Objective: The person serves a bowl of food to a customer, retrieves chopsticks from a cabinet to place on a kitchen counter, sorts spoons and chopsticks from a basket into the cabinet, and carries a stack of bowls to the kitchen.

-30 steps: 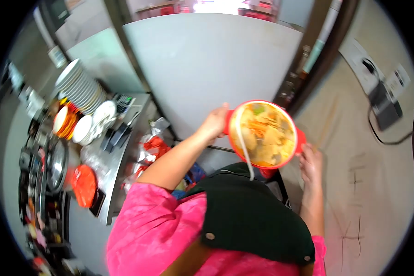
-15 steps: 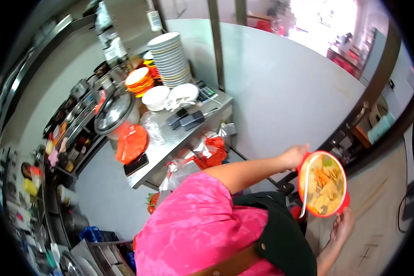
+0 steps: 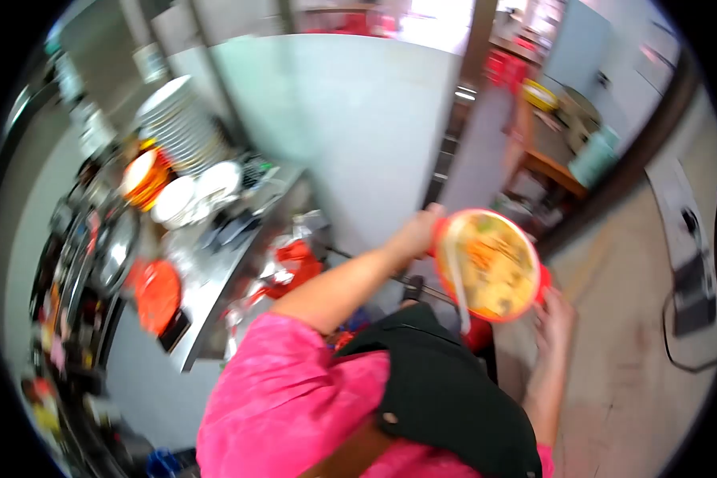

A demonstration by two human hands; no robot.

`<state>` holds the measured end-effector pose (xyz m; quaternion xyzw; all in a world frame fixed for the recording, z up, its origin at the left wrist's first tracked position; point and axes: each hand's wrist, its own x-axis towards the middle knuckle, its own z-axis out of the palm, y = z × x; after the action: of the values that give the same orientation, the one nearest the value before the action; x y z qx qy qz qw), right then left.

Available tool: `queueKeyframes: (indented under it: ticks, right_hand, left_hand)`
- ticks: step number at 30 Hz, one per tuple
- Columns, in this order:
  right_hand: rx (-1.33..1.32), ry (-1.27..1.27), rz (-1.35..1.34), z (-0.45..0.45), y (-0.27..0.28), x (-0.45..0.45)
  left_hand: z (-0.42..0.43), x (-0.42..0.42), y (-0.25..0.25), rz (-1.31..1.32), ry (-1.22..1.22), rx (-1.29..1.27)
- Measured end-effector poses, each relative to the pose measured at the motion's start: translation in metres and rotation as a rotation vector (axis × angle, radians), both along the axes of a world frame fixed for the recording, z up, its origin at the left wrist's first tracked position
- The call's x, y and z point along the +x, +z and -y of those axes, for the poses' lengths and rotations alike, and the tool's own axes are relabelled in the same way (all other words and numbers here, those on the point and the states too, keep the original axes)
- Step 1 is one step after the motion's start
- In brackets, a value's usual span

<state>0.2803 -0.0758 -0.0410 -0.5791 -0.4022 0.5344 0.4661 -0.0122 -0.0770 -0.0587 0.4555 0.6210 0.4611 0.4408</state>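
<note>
A red bowl (image 3: pixel 494 267) with two side handles is held out in front of me, filled with yellowish soup, pale chunks and orange shreds on top. The white handle of a spoon (image 3: pixel 456 275) rests along its left side and sticks out over the rim. My left hand (image 3: pixel 418 233) is closed around the handle at the bowl's upper left. At the lower right, my right hand (image 3: pixel 555 319) grips the opposite handle. Both hands are slightly blurred, and the undersides of the fingers are hidden.
On the left, a steel table (image 3: pixel 207 275) carries stacked plates (image 3: pixel 182 127), orange bowls (image 3: pixel 145 179) and a red bag (image 3: pixel 158 296). A curved pale partition (image 3: pixel 342 127) stands ahead. Beyond the doorway is a wooden table (image 3: pixel 554 151). A cable (image 3: pixel 677 362) hangs at right.
My view has turned to the right, so the steel table sits farther left and more of the doorway shows. The bowl stays in both hands.
</note>
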Motion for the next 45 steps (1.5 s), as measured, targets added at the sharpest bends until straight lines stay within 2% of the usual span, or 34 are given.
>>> queueKeyframes:
  ticks: [1,4,6,17,20,26,32,36,38,42,45]
  right_hand:
    - [0.009,0.075,-0.043,-0.012,-0.004,0.000]
    - [-0.010,0.075,-0.132,-0.041,0.000,-0.020]
    - [0.003,0.113,-0.131,-0.064,-0.004,-0.026]
    - [0.037,0.143,-0.090,-0.230,-0.024,-0.077]
    - [0.008,0.109,-0.117,-0.276,-0.028,-0.100]
    - [0.024,0.128,-0.098,-0.401,-0.033,-0.148]
    - [0.150,0.196,-0.217,-0.544,-0.052,-0.200]
    - [0.073,0.261,-0.075,-0.627,-0.026,-0.250]
    - [0.132,0.255,-0.150,-0.684,-0.038,-0.281]
    - [0.036,0.318,-0.054,-0.775,-0.004,-0.341]
    - [0.059,0.320,-0.083,-0.856,-0.011,-0.390]
  left_hand:
    - [-0.006,-0.005,0.010,0.193,0.028,-0.178]
    - [-0.024,-0.009,0.019,0.265,0.143,-0.175]
    - [-0.045,-0.020,0.002,0.309,0.108,-0.090]
    - [-0.185,-0.063,-0.008,0.279,0.201,-0.091]
    - [-0.235,-0.086,-0.010,0.300,0.162,-0.113]
    - [-0.359,-0.133,-0.012,0.297,0.188,-0.126]
    - [-0.489,-0.190,-0.029,0.342,0.183,-0.131]
    - [-0.564,-0.231,-0.014,0.386,0.273,-0.125]
    - [-0.609,-0.262,-0.011,0.403,0.297,-0.119]
    - [-0.697,-0.321,-0.008,0.359,0.319,-0.104]
    - [-0.774,-0.364,0.004,0.327,0.364,-0.097]
